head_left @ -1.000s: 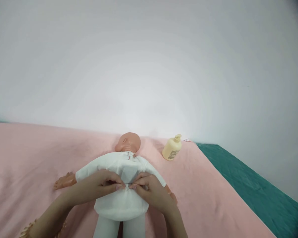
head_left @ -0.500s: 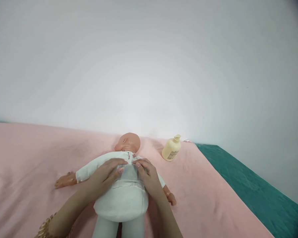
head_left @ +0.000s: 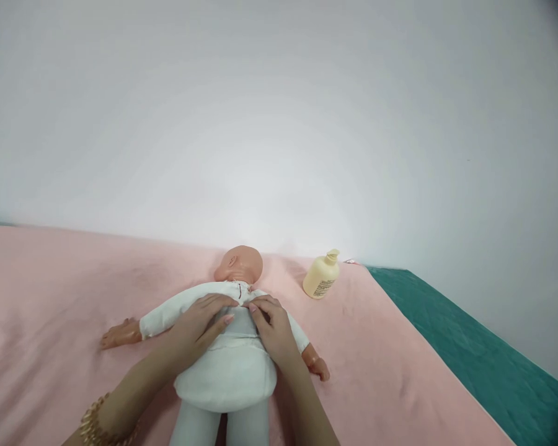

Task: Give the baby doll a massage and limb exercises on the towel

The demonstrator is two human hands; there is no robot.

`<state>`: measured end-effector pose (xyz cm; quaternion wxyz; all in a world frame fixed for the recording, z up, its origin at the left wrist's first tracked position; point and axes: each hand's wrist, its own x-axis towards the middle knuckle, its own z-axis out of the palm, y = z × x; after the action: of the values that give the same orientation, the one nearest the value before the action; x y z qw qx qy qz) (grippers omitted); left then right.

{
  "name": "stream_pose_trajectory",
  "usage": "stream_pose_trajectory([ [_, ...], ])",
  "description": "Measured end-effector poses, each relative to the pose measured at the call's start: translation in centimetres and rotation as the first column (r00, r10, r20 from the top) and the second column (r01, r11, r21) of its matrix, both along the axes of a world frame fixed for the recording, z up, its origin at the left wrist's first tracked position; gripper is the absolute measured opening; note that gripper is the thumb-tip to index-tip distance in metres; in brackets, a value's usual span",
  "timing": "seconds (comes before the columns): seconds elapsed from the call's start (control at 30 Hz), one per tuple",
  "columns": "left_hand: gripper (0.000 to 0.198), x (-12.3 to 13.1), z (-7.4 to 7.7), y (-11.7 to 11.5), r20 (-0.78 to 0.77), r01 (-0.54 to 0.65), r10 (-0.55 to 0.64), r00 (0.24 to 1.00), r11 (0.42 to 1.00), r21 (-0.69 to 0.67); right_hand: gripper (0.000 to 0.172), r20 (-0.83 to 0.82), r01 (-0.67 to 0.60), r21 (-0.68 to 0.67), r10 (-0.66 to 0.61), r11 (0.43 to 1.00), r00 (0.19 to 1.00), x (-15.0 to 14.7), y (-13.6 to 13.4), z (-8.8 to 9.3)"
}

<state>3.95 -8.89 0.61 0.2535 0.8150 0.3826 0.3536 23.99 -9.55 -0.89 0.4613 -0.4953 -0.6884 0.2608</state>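
Note:
A baby doll (head_left: 227, 378) with a white cloth body lies face down, its bald head turned to the left and its arms spread out. My left hand (head_left: 203, 323) rests on the left of the doll's upper back, fingers stretched out and thumb apart. On the right side of the back lies my right hand (head_left: 273, 323), its fingers extended and slightly bent. The fingertips of both hands nearly meet below the doll's neck. A pale yellow pump bottle (head_left: 322, 275) stands to the right of the doll's head, touched by neither hand.
A pink sheet (head_left: 381, 347) lies under the doll and bottle. Beyond its right edge shows a green surface (head_left: 465, 328). A white wall (head_left: 279, 124) rises behind. A small white and red item (head_left: 352, 261) lies at the back edge.
The view has shifted very slightly. Both hands stay on the doll's upper back, with the right fingertips a little nearer the left ones.

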Motion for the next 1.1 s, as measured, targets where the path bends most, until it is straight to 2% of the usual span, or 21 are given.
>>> stream_pose_trajectory([
  [0.13,0.037,-0.2,-0.6,0.3,-0.017,-0.010,0.011,1.000,0.999,0.046,0.024,-0.057,0.005,0.054,-0.002,0.999,0.998,-0.1,0.1,-0.2],
  [0.27,0.036,-0.2,-1.1,0.6,-0.047,-0.030,0.034,0.998,0.995,0.091,0.025,-0.013,-0.002,0.039,0.002,0.999,1.000,-0.2,0.1,-0.2],
  [0.57,0.036,0.1,-0.7,0.9,-0.102,-0.003,0.010,0.995,0.997,0.074,0.027,0.077,-0.014,-0.007,0.014,1.000,0.997,-0.2,0.1,0.0],
  [0.83,0.039,0.0,-1.4,1.1,-0.041,-0.023,0.028,0.999,0.992,0.121,0.025,0.008,-0.006,0.052,0.006,0.999,1.000,-0.3,0.0,0.0],
  [0.97,0.043,-0.1,-1.5,1.1,-0.044,-0.046,0.055,0.998,0.982,0.184,0.030,0.021,-0.040,0.056,0.039,0.998,0.999,-0.3,-0.3,0.1],
  [1.1,0.051,-0.1,-1.7,1.3,-0.137,-0.045,0.077,0.988,0.974,0.220,0.039,0.105,-0.090,0.039,0.085,0.995,0.991,-0.3,-0.4,0.0],
])
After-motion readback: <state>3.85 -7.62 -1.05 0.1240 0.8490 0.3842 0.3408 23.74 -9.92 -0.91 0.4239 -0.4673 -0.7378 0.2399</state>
